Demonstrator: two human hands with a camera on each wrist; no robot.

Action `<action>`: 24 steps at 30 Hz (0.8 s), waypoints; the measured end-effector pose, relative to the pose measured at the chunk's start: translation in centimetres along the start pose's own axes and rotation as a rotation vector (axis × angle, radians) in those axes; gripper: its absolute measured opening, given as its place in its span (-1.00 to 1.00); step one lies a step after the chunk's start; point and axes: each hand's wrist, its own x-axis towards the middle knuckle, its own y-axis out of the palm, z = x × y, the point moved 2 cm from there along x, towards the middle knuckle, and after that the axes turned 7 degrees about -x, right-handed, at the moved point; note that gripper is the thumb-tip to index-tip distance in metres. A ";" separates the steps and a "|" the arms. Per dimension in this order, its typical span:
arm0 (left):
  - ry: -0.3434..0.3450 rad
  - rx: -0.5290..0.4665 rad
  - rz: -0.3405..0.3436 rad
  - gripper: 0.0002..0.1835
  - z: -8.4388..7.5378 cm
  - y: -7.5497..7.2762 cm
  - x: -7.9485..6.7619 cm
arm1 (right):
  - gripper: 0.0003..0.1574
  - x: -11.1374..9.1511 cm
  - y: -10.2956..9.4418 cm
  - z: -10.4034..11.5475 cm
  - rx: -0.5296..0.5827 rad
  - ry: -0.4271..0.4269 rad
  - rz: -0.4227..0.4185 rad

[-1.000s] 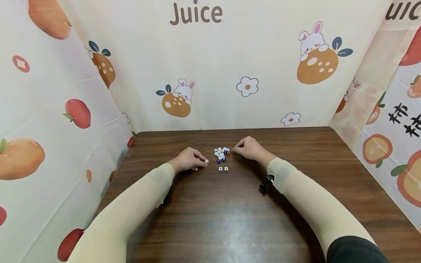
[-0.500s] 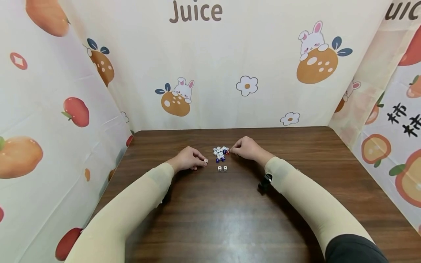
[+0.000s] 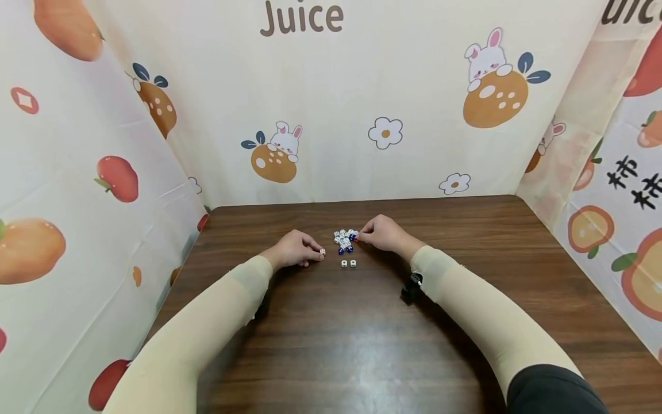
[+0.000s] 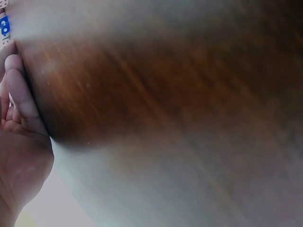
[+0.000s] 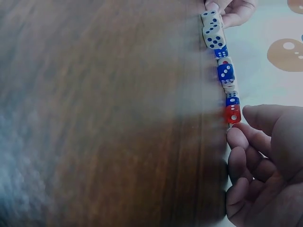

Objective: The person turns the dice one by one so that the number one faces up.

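Note:
My left hand (image 3: 296, 249) pinches a white die (image 3: 323, 252) between thumb and fingertips, low over the table left of a cluster of dice (image 3: 342, 237). The cluster mixes white and blue dice. Two white dice (image 3: 349, 264) sit side by side just in front of it. My right hand (image 3: 384, 233) is at the cluster's right edge. In the right wrist view, its thumb and forefinger are parted beside a red die (image 5: 233, 114); contact is unclear. The left wrist view shows part of the left hand (image 4: 23, 123) and a blue die (image 4: 4, 24) at the frame edge.
The brown wooden table (image 3: 331, 333) reaches back to a fruit-printed cloth (image 3: 331, 86), and similar cloths hang at both sides. A small black device (image 3: 412, 287) is strapped under the right wrist.
My right hand has moved slightly left, closing in on the red die at the cluster's edge. The left hand keeps its pinch on the white die. The head view has shifted a little.

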 end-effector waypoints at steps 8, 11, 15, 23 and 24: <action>0.001 0.008 -0.002 -0.81 0.0 -0.1 -0.2 | -0.70 0.0 0.2 0.1 -0.007 0.013 0.002; 0.002 0.005 -0.006 -0.81 0.0 -0.1 -0.2 | -0.71 0.0 0.2 0.1 -0.013 0.004 0.008; 0.006 0.001 -0.009 -0.80 0.0 0.0 -0.2 | -0.72 0.0 0.1 0.1 -0.019 -0.022 0.028; -0.003 -0.001 -0.002 -0.82 -0.2 0.2 -0.4 | -0.73 -0.2 0.1 0.0 0.002 -0.015 0.011; -0.001 0.001 -0.003 -0.81 -0.2 0.2 -0.4 | -0.74 -0.2 0.1 0.0 -0.002 -0.015 0.007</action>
